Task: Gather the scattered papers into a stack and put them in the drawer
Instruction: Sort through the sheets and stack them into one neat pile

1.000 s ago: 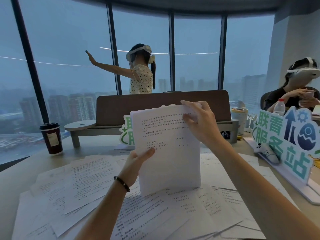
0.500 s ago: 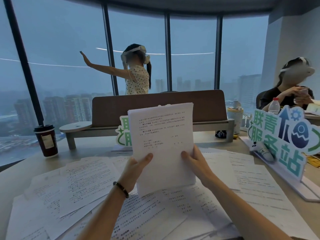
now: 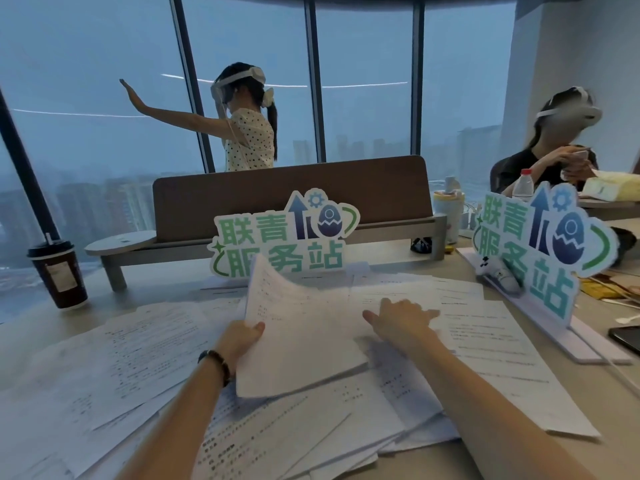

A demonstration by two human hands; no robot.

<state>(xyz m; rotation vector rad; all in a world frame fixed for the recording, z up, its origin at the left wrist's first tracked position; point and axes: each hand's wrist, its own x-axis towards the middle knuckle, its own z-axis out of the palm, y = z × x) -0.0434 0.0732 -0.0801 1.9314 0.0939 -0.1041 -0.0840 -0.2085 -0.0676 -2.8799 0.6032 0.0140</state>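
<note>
The left hand [image 3: 242, 341] grips a white printed stack [image 3: 301, 344] at frame centre by its left edge, its top sheet curling up. The right hand [image 3: 398, 320] lies flat, fingers straight, seemingly pressing loose papers [image 3: 114, 362] spread over the table [image 3: 20, 337]

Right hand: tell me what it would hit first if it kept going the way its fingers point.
The right hand lies flat, fingers pointing right and slightly away over loose sheets. Going straight on, it would probably meet the standing sign at the table's right side first, though depth is unclear.
</note>
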